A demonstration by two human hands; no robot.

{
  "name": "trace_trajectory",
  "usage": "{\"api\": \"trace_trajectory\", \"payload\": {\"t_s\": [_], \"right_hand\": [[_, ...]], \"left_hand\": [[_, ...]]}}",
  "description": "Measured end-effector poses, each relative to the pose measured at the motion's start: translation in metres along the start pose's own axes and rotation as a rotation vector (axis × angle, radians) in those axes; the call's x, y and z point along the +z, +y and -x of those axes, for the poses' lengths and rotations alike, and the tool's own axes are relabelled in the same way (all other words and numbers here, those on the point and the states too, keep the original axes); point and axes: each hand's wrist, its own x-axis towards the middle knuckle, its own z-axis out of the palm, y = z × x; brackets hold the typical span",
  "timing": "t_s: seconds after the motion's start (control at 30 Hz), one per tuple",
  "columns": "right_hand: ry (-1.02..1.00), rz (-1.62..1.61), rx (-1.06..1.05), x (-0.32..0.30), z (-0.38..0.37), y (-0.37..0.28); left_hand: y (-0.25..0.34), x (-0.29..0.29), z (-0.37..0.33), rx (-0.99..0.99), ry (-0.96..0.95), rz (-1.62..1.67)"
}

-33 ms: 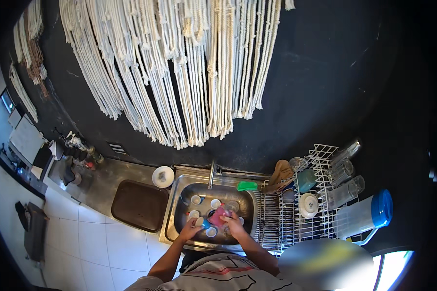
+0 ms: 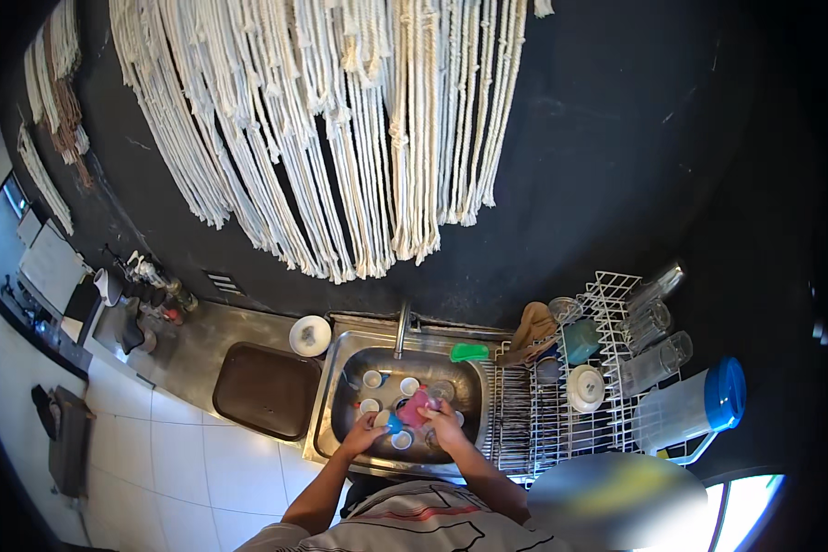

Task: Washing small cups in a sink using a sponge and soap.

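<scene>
Over the steel sink [image 2: 327, 419], my left hand [image 2: 363, 434] is closed on a small blue and white cup [image 2: 393, 423], tilted toward the middle. My right hand [image 2: 444, 427] grips a soft pink sponge or cloth [image 2: 413, 409], right beside the cup. Small white cups lie in the basin around my hands: a cup [image 2: 372, 378] at the far left, a second cup [image 2: 409, 386] behind the pink sponge, a third cup [image 2: 402, 441] nearer me. A clear glass [image 2: 442, 391] rests behind my right hand. My fingers partly hide the basin floor.
A faucet [image 2: 402, 331] rises at the sink's back edge, with a green sponge [image 2: 469, 352] to its right. The wire dish rack [image 2: 515, 414] holds glasses and a blue-lidded pitcher [image 2: 685, 405]. Left lie a brown tray [image 2: 265, 391] and a white bowl [image 2: 310, 336].
The cup in my left hand has turned slightly, and the pink sponge has shifted a little. The rest stays in place.
</scene>
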Motion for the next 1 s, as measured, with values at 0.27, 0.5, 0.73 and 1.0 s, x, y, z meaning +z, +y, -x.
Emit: {"api": "trace_trajectory", "payload": {"t_s": [0.27,0.5,0.73,1.0], "right_hand": [[0.069,-0.009,-0.290,0.007,0.003,-0.032],[-0.094,0.462,-0.365,0.018,0.027,-0.051],[-0.230,0.528,-0.356,0.016,0.030,-0.061],[-0.250,0.589,-0.316,0.025,0.026,-0.063]], "left_hand": [[0.039,0.033,-0.022,-0.277,-0.333,0.304],[0.067,0.053,-0.014,-0.328,-0.332,0.324],[0.067,0.057,-0.008,-0.375,-0.202,0.375],[0.096,0.062,-0.007,-0.330,-0.095,0.447]]}}
